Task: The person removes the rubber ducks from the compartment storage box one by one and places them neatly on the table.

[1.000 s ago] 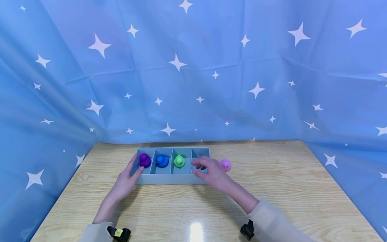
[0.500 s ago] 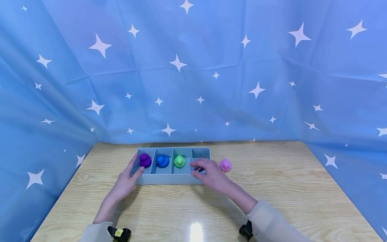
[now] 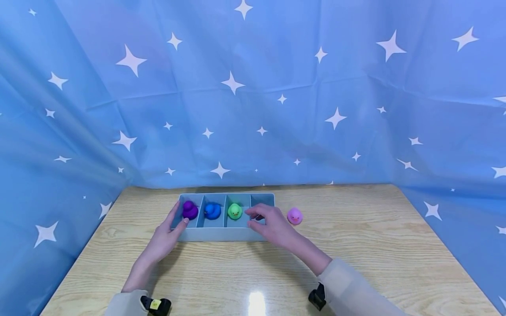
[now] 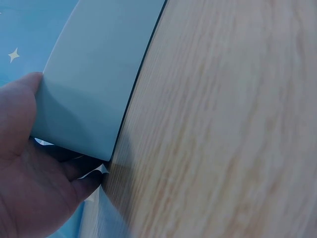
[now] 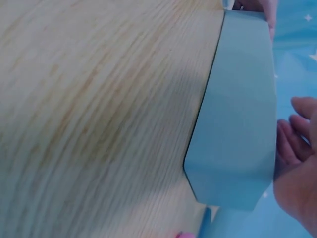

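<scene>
A pale blue box with several compartments point(image 3: 221, 235) sits on the table. My left hand point(image 3: 164, 239) holds its left end, thumb over the front rim and fingers along the end wall, as the left wrist view shows. Inside, from the left, are a purple rubber duck point(image 3: 190, 210), a blue rubber duck point(image 3: 212, 211) and a green rubber duck point(image 3: 235, 211), each in its own compartment. Over the rightmost compartment hovers my right hand point(image 3: 274, 226), fingers loosely bent around nothing, fingertips just right of the green duck. A pink rubber duck point(image 3: 294, 216) stands outside, right of the box.
The wooden table point(image 3: 221, 272) reaches back to a blue curtain with white stars point(image 3: 253, 109), which also closes off both sides. Table surface extends in front of the box and to the right of the pink duck.
My right hand has drifted slightly left, toward the green duck's compartment. My left hand, the box and the ducks have stayed in place.
</scene>
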A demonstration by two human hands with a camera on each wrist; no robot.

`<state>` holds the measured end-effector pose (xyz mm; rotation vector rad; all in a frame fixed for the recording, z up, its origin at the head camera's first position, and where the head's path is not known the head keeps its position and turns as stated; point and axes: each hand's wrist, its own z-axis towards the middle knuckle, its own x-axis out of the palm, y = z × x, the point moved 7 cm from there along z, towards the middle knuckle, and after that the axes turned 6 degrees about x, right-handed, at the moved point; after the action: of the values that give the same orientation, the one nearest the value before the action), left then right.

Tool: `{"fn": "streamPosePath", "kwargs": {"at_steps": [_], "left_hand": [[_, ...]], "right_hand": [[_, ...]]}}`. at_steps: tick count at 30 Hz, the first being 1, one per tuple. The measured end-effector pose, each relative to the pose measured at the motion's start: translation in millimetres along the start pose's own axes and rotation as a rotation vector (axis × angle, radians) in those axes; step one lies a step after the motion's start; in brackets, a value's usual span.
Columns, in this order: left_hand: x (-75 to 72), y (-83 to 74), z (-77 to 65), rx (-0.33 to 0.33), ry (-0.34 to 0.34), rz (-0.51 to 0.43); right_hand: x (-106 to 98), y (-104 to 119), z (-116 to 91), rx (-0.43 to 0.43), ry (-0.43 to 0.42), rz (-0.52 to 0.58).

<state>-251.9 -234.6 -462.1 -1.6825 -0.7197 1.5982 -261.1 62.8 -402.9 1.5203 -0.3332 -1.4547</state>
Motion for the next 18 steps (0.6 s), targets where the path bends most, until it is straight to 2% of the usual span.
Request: {"fn": "streamPosePath", "kwargs": {"at_steps": [6, 10, 18], "left_hand": [[-0.1, 0.1, 0.3, 0.012, -0.010, -0.007], [0.0, 1.0, 1.1, 0.011, -0.014, -0.013], [-0.9, 2.2, 2.1, 0.011, -0.013, -0.011]], "right_hand": [[4, 2, 10, 0.010, -0.011, 0.002], [9, 3, 16, 0.006, 0.023, 0.014], [18, 4, 29, -0.014, 0.083, -0.030]]}}
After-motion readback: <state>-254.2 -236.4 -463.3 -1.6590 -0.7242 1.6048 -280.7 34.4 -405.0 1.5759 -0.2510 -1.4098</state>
